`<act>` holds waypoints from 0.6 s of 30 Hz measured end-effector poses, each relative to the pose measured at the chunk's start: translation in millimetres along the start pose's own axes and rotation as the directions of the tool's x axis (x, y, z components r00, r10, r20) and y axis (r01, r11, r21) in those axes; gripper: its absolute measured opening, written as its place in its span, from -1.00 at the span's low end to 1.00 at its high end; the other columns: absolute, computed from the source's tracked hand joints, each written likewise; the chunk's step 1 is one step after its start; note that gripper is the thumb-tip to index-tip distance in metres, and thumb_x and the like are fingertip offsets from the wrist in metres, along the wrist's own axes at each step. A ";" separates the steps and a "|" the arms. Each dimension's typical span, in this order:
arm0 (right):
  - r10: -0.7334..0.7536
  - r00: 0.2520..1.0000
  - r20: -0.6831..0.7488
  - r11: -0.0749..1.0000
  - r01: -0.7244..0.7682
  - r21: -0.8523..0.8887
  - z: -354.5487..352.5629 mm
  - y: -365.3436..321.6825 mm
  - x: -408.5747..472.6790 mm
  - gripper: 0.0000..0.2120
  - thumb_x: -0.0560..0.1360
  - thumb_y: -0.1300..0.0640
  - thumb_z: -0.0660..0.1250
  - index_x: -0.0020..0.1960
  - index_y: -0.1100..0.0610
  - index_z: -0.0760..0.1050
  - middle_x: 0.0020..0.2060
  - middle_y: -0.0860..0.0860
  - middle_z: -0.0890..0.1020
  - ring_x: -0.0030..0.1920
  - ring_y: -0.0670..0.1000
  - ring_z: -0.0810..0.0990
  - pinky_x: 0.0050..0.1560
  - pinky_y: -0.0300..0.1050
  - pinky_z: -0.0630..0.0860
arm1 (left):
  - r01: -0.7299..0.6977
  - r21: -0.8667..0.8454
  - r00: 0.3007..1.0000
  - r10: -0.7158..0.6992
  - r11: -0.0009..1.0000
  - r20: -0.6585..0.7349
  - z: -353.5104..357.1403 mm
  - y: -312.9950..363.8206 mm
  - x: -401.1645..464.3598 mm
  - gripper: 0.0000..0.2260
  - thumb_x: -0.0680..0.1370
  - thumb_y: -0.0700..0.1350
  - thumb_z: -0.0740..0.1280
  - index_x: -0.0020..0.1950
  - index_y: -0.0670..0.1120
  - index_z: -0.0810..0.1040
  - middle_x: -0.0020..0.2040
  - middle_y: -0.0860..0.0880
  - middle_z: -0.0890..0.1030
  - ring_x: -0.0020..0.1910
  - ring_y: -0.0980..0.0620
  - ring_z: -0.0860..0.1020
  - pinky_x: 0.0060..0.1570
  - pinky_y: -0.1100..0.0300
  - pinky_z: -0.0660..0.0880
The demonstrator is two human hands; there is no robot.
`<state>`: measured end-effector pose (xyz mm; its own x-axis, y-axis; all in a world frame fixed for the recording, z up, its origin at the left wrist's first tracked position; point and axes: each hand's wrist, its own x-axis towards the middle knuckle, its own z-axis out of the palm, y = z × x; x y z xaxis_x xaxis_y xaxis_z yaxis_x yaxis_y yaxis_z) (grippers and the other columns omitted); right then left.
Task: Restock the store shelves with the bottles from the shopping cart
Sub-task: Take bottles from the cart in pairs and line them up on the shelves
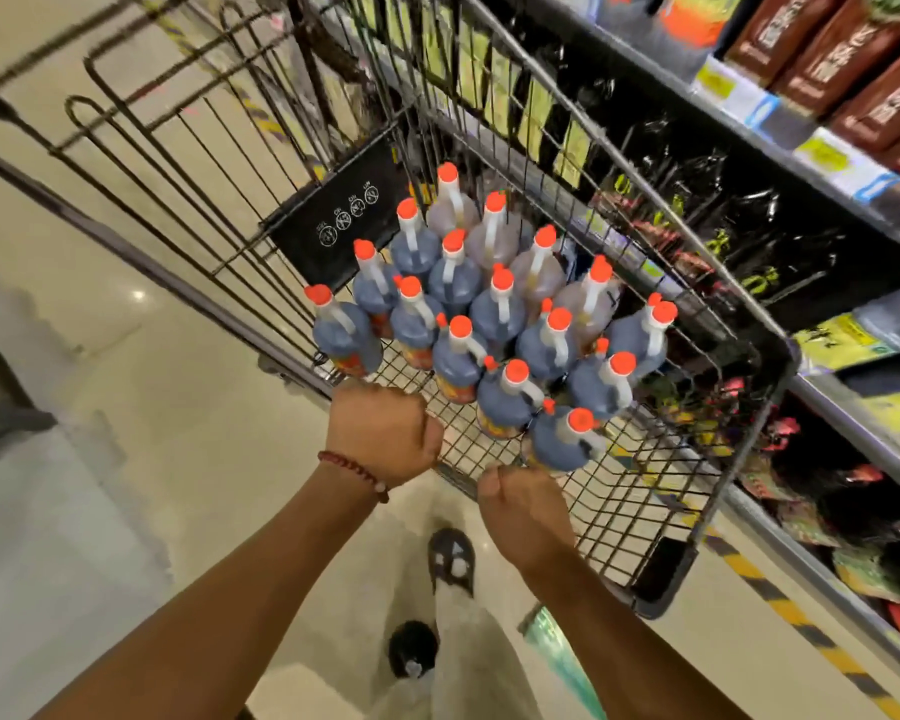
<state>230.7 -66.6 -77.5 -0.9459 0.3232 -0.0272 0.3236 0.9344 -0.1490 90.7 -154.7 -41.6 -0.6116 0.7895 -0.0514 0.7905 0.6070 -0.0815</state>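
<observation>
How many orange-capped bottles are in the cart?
16 bottles, all upright in the shopping cart basket, clustered in rough rows from its far end to the near rim. A few more may be hidden behind them.

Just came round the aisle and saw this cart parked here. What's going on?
A person is restocking. Both hands, the left hand and the right hand, hold the near rim of the black wire shopping cart, each with a closed grip. The dark plastic bottles with orange caps stand upright in the cart, none yet lifted. The store shelves on the right hold brown packets and dark bags.
</observation>
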 end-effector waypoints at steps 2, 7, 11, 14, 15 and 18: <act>-0.019 1.000 -0.014 0.997 0.018 -0.073 1.3 -6.4 20.0 -0.68 0.22 0.24 0.00 -0.57 0.18 0.47 -0.70 0.05 0.45 -0.72 0.03 0.42 -0.60 -0.37 0.31 | 0.021 -0.004 1.000 -0.021 1.000 -0.015 5.1 -16.2 10.8 -0.63 0.34 0.04 0.10 -0.59 -0.12 0.42 -0.66 -0.07 0.42 -0.66 -0.06 0.39 -0.44 0.26 0.29; -0.099 0.995 -0.005 0.979 0.096 -0.179 29.8 -12.8 68.0 -0.83 0.25 0.32 0.15 -0.40 0.14 0.48 -0.60 0.07 0.50 -0.60 0.09 0.48 -0.58 -0.16 0.42 | 0.085 -0.027 0.996 -0.085 0.996 0.003 9.1 -58.0 44.6 -0.65 0.34 0.05 0.12 -0.59 -0.11 0.40 -0.66 -0.05 0.42 -0.67 -0.07 0.37 -0.43 0.25 0.37; -0.202 0.965 -0.167 0.967 0.170 -0.191 33.1 -20.5 111.0 -0.95 0.39 0.29 0.19 -0.23 0.18 0.37 -0.54 0.04 0.53 -0.55 0.04 0.51 -0.55 -0.19 0.40 | 0.102 -0.018 0.995 -0.103 0.995 -0.018 8.0 -93.6 71.0 -0.64 0.34 0.07 0.11 -0.59 -0.10 0.37 -0.67 -0.07 0.41 -0.67 -0.08 0.37 -0.45 0.29 0.26; -0.236 0.946 -0.224 0.964 0.198 -0.178 25.8 -33.5 144.2 -0.89 0.37 0.29 0.22 -0.30 0.16 0.45 -0.57 0.01 0.48 -0.59 0.00 0.46 -0.58 -0.24 0.32 | 0.129 -0.006 0.991 -0.129 0.992 -0.042 5.2 -122.2 89.4 -0.62 0.33 0.06 0.10 -0.60 -0.12 0.40 -0.68 -0.06 0.39 -0.68 -0.08 0.37 -0.42 0.30 0.14; -0.242 0.940 -0.239 0.960 0.197 -0.197 26.6 -38.3 153.1 -0.89 0.42 0.29 0.21 -0.27 0.17 0.43 -0.56 0.01 0.48 -0.58 0.00 0.45 -0.57 -0.23 0.31 | 0.136 -0.003 0.990 -0.136 0.991 -0.043 4.7 -131.9 94.8 -0.62 0.33 0.06 0.10 -0.60 -0.12 0.40 -0.68 -0.05 0.38 -0.69 -0.07 0.37 -0.41 0.31 0.13; -0.223 0.928 -0.298 0.959 0.152 -0.241 26.3 -53.5 179.8 -0.87 0.45 0.20 0.33 -0.25 0.16 0.42 -0.53 0.02 0.44 -0.55 0.02 0.39 -0.57 -0.17 0.33 | 0.135 0.004 0.991 -0.135 0.991 -0.017 7.1 -162.3 110.9 -0.62 0.33 0.07 0.09 -0.60 -0.11 0.41 -0.68 -0.05 0.38 -0.68 -0.07 0.37 -0.43 0.32 0.16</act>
<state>42.6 -62.3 -100.4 -0.9432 0.1367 0.3028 0.1715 0.9810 0.0912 -105.6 -166.3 -41.2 -0.7121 0.7017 -0.0226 0.7004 0.7078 -0.0920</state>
